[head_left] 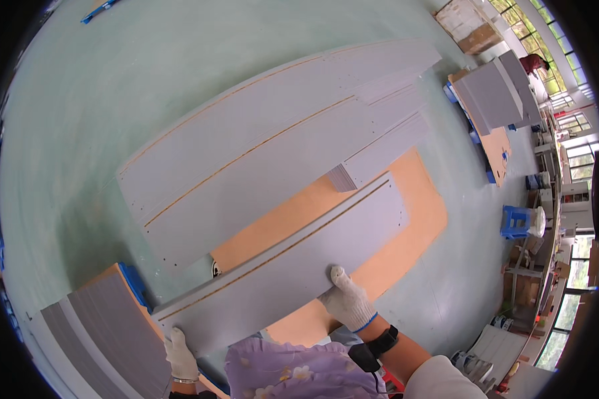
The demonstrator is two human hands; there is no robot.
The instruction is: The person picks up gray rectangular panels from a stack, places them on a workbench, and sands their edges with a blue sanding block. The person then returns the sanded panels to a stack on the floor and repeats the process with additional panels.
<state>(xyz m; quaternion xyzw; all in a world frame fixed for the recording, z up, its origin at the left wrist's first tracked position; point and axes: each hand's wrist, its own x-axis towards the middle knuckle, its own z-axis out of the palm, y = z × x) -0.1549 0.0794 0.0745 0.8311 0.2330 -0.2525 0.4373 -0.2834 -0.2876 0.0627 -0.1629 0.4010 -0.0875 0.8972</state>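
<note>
A long grey panel (299,256) with a narrow brown groove along its length lies slanted in front of me, small dark holes near its far right end. My right hand (348,302), in a white knit glove, grips its near edge, one digit on top; the other fingers are partly hidden. My left hand (180,356), also gloved, holds the panel's near left corner, its fingers partly out of sight underneath. Beneath the panel shows a tan board (419,199). Beyond it, larger grey grooved panels (246,153) lie overlapping, next to a short stack of narrow strips (343,178).
At the lower left, grey panels (106,326) are stacked over a blue pallet (134,282). More grey panels (489,93) rest on a pallet at the right, with a person (534,64) behind them. A blue stool (514,221) stands near the cluttered workbench along the windows.
</note>
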